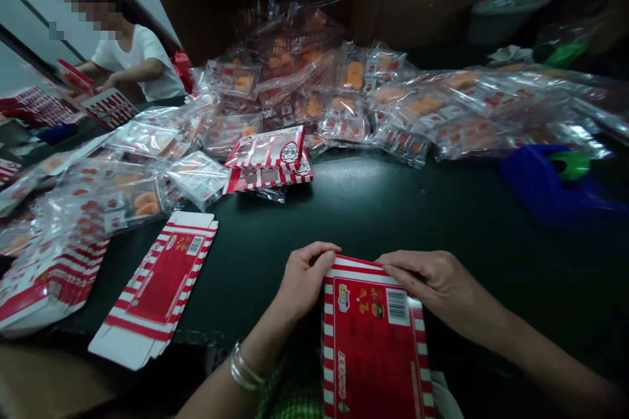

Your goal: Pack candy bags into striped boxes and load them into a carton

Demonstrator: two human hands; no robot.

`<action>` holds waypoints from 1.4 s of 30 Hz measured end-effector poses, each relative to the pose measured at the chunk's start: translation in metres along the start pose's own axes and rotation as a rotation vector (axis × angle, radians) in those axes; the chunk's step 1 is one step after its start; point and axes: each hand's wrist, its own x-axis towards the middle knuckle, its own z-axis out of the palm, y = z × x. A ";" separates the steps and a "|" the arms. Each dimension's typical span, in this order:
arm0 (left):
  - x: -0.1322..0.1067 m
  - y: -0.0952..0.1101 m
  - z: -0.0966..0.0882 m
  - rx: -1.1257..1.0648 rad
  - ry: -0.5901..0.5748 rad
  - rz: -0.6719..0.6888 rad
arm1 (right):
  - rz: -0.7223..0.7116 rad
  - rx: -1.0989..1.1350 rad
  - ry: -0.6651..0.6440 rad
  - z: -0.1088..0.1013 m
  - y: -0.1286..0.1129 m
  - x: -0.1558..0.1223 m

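Observation:
A red carton with white-striped edges and a barcode is held upright close to my body, its printed face toward me. My left hand pinches its upper left corner between thumb and fingers. At the upper right corner, my right hand grips the top edge the same way. The lower end of the carton runs out of view. To the left lies a flattened red carton with white flaps, and beyond it a stack of striped cartons.
Clear plastic packs with orange pieces are heaped across the back of the dark green table. Two striped window boxes lie before them. A blue bin stands right. A person handles cartons at upper left.

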 end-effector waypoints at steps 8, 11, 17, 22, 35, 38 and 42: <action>-0.021 -0.005 0.005 0.089 -0.001 0.134 | -0.042 -0.076 -0.007 -0.001 0.008 -0.007; -0.022 -0.014 0.010 0.062 0.056 0.151 | -0.044 -0.103 -0.003 0.000 0.009 -0.007; -0.021 -0.007 0.012 0.139 -0.063 0.220 | 0.030 -0.309 -0.116 -0.004 -0.013 0.020; -0.021 -0.007 0.014 -0.037 -0.092 0.218 | -0.062 -0.344 -0.093 0.008 -0.022 0.031; -0.018 -0.013 0.002 -0.131 -0.074 0.110 | 0.201 0.206 0.066 -0.029 0.012 -0.023; -0.018 -0.007 0.002 -0.116 -0.104 0.108 | 0.199 0.301 0.182 -0.010 0.012 -0.040; -0.015 0.002 0.004 0.062 -0.074 0.155 | 0.132 0.309 0.309 0.010 0.002 -0.046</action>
